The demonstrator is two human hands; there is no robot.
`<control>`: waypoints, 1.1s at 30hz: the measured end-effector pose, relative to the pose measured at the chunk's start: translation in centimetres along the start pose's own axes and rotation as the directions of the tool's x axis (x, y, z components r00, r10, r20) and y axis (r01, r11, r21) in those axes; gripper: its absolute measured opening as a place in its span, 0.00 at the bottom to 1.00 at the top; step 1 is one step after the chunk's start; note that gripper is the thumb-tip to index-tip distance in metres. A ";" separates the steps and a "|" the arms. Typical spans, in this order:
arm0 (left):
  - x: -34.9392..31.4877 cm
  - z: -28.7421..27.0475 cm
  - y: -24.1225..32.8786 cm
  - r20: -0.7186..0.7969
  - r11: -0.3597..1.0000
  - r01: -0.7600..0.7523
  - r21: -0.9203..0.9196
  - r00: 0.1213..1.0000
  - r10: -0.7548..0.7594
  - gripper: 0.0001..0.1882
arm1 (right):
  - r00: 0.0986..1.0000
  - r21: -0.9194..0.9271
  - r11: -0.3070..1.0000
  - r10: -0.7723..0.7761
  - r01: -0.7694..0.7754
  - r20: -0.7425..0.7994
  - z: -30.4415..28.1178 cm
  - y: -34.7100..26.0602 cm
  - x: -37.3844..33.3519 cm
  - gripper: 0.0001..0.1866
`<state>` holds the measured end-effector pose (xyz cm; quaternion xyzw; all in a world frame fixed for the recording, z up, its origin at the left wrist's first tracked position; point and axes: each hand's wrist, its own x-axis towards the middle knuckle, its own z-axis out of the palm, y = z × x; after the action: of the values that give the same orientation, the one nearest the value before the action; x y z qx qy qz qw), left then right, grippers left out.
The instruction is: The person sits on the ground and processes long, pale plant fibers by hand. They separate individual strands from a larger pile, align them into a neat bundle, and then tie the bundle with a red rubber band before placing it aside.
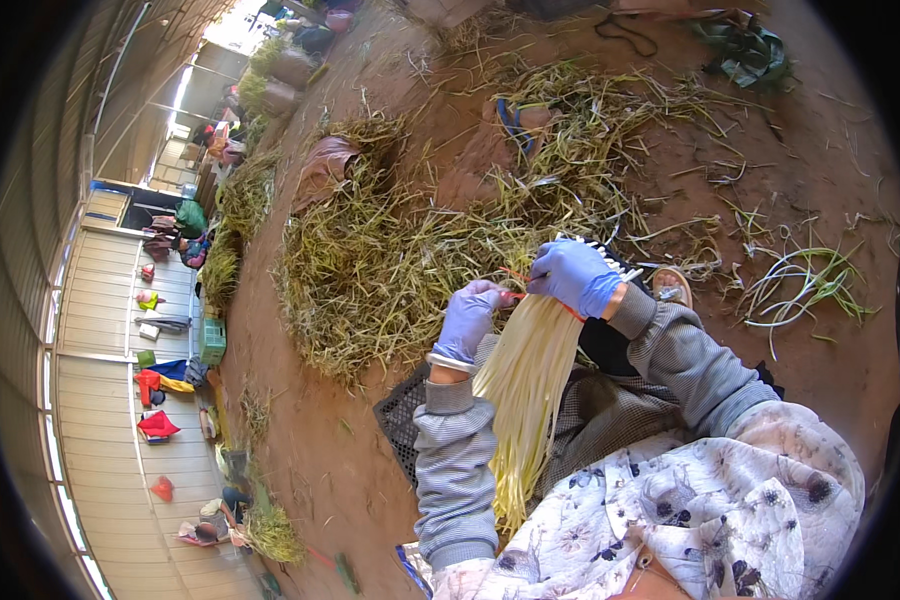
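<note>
1. My left hand [467,320], in a blue glove, is curled shut around the top of a bundle of pale stalks [526,385] — the fingers wrap the upper end.
2. My right hand [573,275], gloved too, is closed over the same upper end just beside the left; an orange band [515,273] runs between the two hands at the grip.
3. The bundle hangs down from my hands across my lap, pale yellow at the top, greener at the tips near my floral top.
4. A black mesh crate [402,415] sits just under my left forearm.
5. Ahead of my hands — a big heap of green and straw-coloured trimmings [370,270] on the dirt floor [300,440].
6. A few loose stalks [800,285] lie to my right, well apart from the heap.
</note>
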<state>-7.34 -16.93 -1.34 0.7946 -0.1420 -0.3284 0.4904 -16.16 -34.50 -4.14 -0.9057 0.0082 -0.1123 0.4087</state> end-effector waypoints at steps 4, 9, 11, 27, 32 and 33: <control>0.2 2.0 -1.2 0.089 0.807 -0.002 -0.590 0.994 0.067 0.11 | 1.000 -0.003 1.000 -0.006 0.006 0.007 0.0 0.0 0.1 0.13; 1.3 3.5 -3.1 -0.179 0.876 -0.217 -0.431 0.972 0.153 0.11 | 0.996 -0.060 0.995 -0.083 0.081 -0.038 0.2 -0.3 -0.2 0.14; 1.4 3.7 -3.1 -0.218 0.874 -0.227 -0.430 0.965 0.143 0.12 | 0.995 -0.079 0.993 -0.092 0.088 -0.046 0.1 -0.6 -0.3 0.13; 0.7 3.2 -2.6 -0.089 0.839 -0.149 -0.524 0.989 0.120 0.17 | 0.992 -0.119 0.990 0.082 -0.071 0.092 -0.6 -1.7 0.3 0.12; -0.8 3.3 -2.0 -0.014 0.760 -0.012 -0.650 1.000 0.004 0.08 | 0.997 -0.092 0.995 0.048 -0.042 0.060 -0.1 -1.3 0.0 0.12; -1.0 3.6 -1.7 -0.067 0.798 -0.045 -0.601 0.998 0.006 0.06 | 0.997 -0.078 0.996 0.050 -0.046 0.058 -0.1 -1.2 0.1 0.12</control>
<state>-10.62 -18.05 -3.50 0.6054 -0.0259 -0.3254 0.7259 -16.23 -33.80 -3.16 -0.9231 0.0220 -0.0751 0.3765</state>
